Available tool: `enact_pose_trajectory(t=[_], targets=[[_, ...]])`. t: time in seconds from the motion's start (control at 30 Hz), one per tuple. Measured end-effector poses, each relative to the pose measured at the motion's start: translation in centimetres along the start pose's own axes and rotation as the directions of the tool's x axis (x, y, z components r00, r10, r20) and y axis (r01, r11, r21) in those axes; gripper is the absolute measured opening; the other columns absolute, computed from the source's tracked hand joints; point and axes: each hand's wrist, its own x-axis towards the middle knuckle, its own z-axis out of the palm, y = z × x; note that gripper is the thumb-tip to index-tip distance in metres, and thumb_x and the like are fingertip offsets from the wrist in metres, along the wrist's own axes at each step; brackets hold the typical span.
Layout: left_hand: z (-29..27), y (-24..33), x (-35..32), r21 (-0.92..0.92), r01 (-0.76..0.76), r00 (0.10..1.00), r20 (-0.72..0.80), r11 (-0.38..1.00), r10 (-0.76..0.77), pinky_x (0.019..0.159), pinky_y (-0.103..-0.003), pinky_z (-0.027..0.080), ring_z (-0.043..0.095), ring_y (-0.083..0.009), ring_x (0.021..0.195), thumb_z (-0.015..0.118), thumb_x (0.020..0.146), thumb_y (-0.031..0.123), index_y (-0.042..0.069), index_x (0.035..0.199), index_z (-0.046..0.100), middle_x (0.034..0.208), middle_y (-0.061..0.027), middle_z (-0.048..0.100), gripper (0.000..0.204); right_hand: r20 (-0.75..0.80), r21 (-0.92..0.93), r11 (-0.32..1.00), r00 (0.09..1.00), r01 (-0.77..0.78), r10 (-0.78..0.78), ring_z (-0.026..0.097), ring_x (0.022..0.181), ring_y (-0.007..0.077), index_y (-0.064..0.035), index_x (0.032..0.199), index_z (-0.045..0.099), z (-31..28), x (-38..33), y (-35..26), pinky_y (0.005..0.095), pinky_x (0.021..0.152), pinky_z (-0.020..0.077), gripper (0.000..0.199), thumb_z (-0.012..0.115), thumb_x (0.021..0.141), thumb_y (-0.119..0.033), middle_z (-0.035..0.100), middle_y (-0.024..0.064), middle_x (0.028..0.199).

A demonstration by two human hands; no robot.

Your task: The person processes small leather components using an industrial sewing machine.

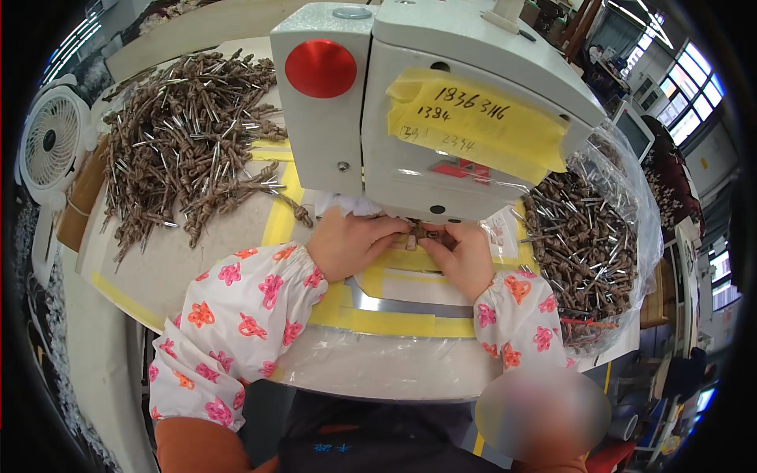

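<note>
Both my hands meet at the presser foot (412, 239) under the head of a white sewing machine (465, 55). My left hand (351, 243) comes in from the left, its thumb and forefinger closed together beside the foot; what they hold is too small to make out. From the right, my right hand (464, 256) pinches a small brown piece of cord (431, 229) between thumb and forefinger, close against the foot. The machine head hides part of the fingertips and the needle area. Floral sleeve covers reach over both wrists.
A big heap of knotted brown cords with metal tips (189, 142) lies at the left. More such cords (583, 244) fill a clear plastic bag (643, 213) at the right. Yellow tape (394, 322) borders the metal plate before me. A white fan (55, 142) stands far left.
</note>
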Motion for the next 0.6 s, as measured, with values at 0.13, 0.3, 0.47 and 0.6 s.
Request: enact_pose_trajectory(t=[0.13, 0.3, 0.47, 0.6], targets=[[0.1, 0.3, -0.1, 0.038, 0.056, 0.996, 0.060, 0.998, -0.058, 0.056, -0.032, 0.048, 0.063, -0.0218, 0.067, 0.064, 0.077, 0.018, 0.020, 0.094, 0.068, 0.076, -0.0026, 0.065, 0.018, -0.040, 0.095, 0.995, 0.999, 0.006, -0.003, 0.057, 0.060, 0.0250, 0.0023, 0.086, 0.066, 0.4, 0.0, 0.5, 0.0332, 0.058, 0.0455, 0.018, 0.070, 0.070, -0.005, 0.059, 0.0164, 0.078], [-0.8, 1.0, 0.3, 0.105, 0.038, 0.989, 0.138, 0.994, -0.053, 0.064, -0.032, 0.052, 0.065, -0.0204, 0.076, 0.062, 0.078, 0.013, 0.021, 0.100, 0.067, 0.087, -0.0033, 0.068, 0.024, -0.011, 0.033, 0.999, 1.000, 0.006, -0.005, 0.058, 0.070, 0.0297, 0.0024, 0.086, 0.065, -0.2, 0.7, -0.2, 0.0362, 0.064, 0.0466, 0.019, 0.070, 0.068, -0.002, 0.059, 0.0171, 0.081], [-1.0, 1.1, 0.0, 0.280, -0.056, 0.974, 0.224, 0.958, -0.009, 0.066, -0.030, 0.053, 0.064, -0.0167, 0.081, 0.058, 0.078, 0.011, 0.022, 0.101, 0.066, 0.096, 0.0005, 0.066, 0.027, -0.063, -0.122, 0.971, 0.974, 0.208, -0.216, 0.057, 0.071, 0.0303, 0.0008, 0.085, 0.066, -0.2, 0.6, -0.3, 0.0370, 0.063, 0.0456, 0.016, 0.069, 0.070, -0.006, 0.059, 0.0165, 0.080], [-1.6, 1.5, 0.4, 0.277, -0.189, 0.968, 0.212, 0.942, 0.132, 0.070, -0.029, 0.053, 0.063, -0.0174, 0.087, 0.057, 0.075, 0.010, 0.017, 0.101, 0.065, 0.103, 0.0003, 0.064, 0.028, 0.003, -0.077, 0.994, 0.997, 0.075, -0.075, 0.057, 0.068, 0.0284, 0.0005, 0.085, 0.066, -1.0, 0.4, -0.6, 0.0353, 0.061, 0.0450, 0.017, 0.069, 0.071, -0.008, 0.059, 0.0162, 0.079]])
